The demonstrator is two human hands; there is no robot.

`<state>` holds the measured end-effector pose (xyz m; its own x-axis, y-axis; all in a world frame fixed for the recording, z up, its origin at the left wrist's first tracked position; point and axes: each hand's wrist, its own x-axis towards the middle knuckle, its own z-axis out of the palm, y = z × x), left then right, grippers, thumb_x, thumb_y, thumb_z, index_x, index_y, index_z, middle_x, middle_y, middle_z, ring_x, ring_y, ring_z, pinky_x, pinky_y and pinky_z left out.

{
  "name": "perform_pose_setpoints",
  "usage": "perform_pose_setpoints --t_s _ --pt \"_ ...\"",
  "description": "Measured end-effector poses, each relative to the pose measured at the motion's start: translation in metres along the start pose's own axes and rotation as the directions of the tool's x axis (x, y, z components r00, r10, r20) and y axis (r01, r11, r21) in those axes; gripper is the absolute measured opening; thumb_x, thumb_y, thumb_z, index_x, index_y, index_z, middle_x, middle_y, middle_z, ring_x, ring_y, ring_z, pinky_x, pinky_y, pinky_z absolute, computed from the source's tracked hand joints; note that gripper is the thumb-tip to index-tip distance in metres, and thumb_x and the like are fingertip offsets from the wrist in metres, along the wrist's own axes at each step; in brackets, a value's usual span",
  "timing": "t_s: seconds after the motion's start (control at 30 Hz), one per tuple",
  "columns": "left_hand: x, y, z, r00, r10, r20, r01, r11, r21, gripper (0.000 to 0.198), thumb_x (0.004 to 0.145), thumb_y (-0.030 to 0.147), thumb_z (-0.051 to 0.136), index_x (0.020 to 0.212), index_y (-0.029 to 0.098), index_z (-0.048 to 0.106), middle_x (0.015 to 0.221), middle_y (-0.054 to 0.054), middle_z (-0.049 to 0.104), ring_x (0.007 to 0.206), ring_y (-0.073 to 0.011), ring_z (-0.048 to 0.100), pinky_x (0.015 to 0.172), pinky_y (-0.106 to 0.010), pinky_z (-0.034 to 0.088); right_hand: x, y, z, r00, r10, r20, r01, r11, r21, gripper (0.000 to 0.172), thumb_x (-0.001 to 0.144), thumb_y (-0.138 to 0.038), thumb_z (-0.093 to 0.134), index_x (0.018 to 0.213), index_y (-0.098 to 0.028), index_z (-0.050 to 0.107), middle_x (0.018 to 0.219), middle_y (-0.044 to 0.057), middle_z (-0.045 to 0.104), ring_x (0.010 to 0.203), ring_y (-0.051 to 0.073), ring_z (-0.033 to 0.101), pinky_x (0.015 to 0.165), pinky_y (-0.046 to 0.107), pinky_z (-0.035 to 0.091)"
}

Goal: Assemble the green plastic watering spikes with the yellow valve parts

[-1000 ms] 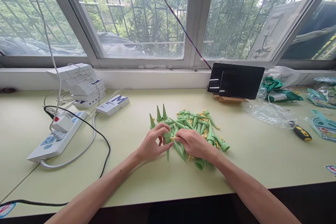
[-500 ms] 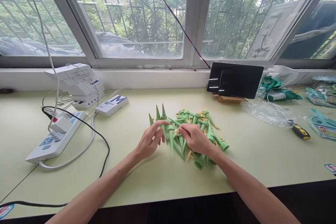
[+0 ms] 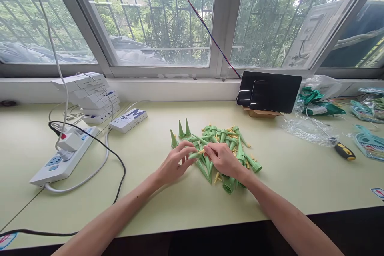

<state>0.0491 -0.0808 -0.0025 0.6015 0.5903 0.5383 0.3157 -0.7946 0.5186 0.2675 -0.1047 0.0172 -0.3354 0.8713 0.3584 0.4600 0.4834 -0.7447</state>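
Note:
My left hand is closed, fingers and thumb round a green plastic watering spike lying sideways. My right hand pinches a small yellow plastic valve, whose end meets the green piece between the two hands. Under and beyond my right hand lies a heap of green spikes with yellow valves among them, one loose yellow valve at its near side. Three green cones stand upright just beyond my left hand. My fingers partly hide the joint.
To the left are a white power strip with cables, a stack of white boxes and a single white box. A black tablet leans at the back. A screwdriver and plastic packaging lie to the right.
My left hand has closed on a green spike that stood pointing toward me, turning it sideways against the yellow valve. My right hand has barely moved.

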Motion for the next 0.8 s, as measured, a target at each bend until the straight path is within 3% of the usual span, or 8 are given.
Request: perform_pose_setpoints --t_s 0.13,0.23,0.3,0.37,0.43,0.47,0.53,0.8 --pt "0.004 0.001 -0.005 0.994 0.067 -0.086 -0.065 0.998 0.026 0.016 0.093 0.019 0.054 0.107 0.021 0.061 0.1 -0.009 0.062 0.075 -0.014 0.064 0.055 -0.024 0.055 0.001 0.0 -0.001 1.0 0.003 -0.016 -0.003 0.999 -0.032 0.046 0.102 -0.043 0.035 0.067 -0.017 0.051 0.056 -0.002 0.046 0.052 0.011 0.039 0.055 0.025 0.031" --pt "0.008 0.0 -0.015 0.95 0.095 -0.297 -0.067 0.993 0.102 0.013 0.091 0.019 0.057 0.103 0.021 0.062 0.099 -0.008 0.063 0.081 -0.015 0.065 0.058 -0.024 0.058 0.001 -0.001 -0.003 0.999 0.0 -0.035 -0.002 0.998 -0.06 0.047 0.102 -0.043 0.036 0.066 -0.018 0.049 0.054 -0.003 0.039 0.052 0.011 0.035 0.053 0.025 0.028" --pt "0.011 -0.003 -0.024 0.865 0.061 -0.499 0.007 0.991 0.133 0.01 0.091 0.021 0.059 0.1 0.02 0.063 0.097 -0.006 0.061 0.078 -0.0134 0.064 0.057 -0.023 0.058 0.001 -0.001 -0.003 0.999 -0.008 -0.036 0.006 0.997 -0.073 0.046 0.102 -0.042 0.036 0.064 -0.018 0.045 0.054 -0.004 0.034 0.051 0.011 0.032 0.053 0.026 0.025" --pt "0.014 -0.007 -0.033 0.756 -0.05 -0.653 0.135 0.988 0.08 0.011 0.092 0.027 0.058 0.098 0.019 0.061 0.1 -0.005 0.06 0.068 -0.0092 0.062 0.054 -0.022 0.056 0.0 0.0 -0.001 1.0 -0.016 -0.026 0.015 0.997 -0.075 0.046 0.102 -0.042 0.036 0.063 -0.019 0.04 0.054 -0.004 0.031 0.052 0.011 0.029 0.052 0.025 0.024" --pt "0.015 -0.013 -0.039 0.676 -0.165 -0.718 0.26 0.965 0.024 0.016 0.093 0.033 0.057 0.095 0.018 0.06 0.098 -0.004 0.06 0.063 -0.007 0.059 0.054 -0.021 0.055 0.0 0.0 0.0 1.0 -0.024 -0.015 0.023 0.997 -0.069 0.046 0.102 -0.042 0.036 0.062 -0.019 0.036 0.055 -0.004 0.032 0.052 0.01 0.029 0.053 0.025 0.024" --pt "0.016 -0.015 -0.041 0.66 -0.199 -0.724 0.293 0.956 0.004 0.018 0.093 0.035 0.057 0.094 0.017 0.06 0.096 -0.004 0.06 0.062 -0.0067 0.059 0.053 -0.02 0.054 0.0 0.0 0.0 1.0 -0.028 -0.012 0.027 0.997 -0.066 0.046 0.102 -0.041 0.036 0.062 -0.019 0.035 0.055 -0.004 0.032 0.052 0.01 0.03 0.053 0.025 0.024" --pt "0.016 -0.019 -0.043 0.658 -0.225 -0.719 0.322 0.947 -0.002 0.02 0.092 0.037 0.058 0.091 0.017 0.06 0.094 -0.003 0.059 0.063 -0.0066 0.058 0.054 -0.019 0.053 0.0 0.0 0.001 0.999 -0.031 -0.007 0.031 0.997 -0.064 0.046 0.102 -0.041 0.036 0.062 -0.019 0.034 0.056 -0.004 0.032 0.053 0.01 0.03 0.053 0.025 0.025" --pt "0.017 -0.029 -0.039 0.732 -0.202 -0.651 0.373 0.918 0.135 0.021 0.089 0.037 0.061 0.084 0.017 0.063 0.087 -0.003 0.056 0.072 -0.0111 0.058 0.057 -0.02 0.053 -0.001 -0.003 -0.001 0.998 -0.051 0.024 0.052 0.996 -0.07 0.047 0.102 -0.042 0.035 0.062 -0.019 0.031 0.056 -0.004 0.034 0.053 0.01 0.032 0.054 0.025 0.026"
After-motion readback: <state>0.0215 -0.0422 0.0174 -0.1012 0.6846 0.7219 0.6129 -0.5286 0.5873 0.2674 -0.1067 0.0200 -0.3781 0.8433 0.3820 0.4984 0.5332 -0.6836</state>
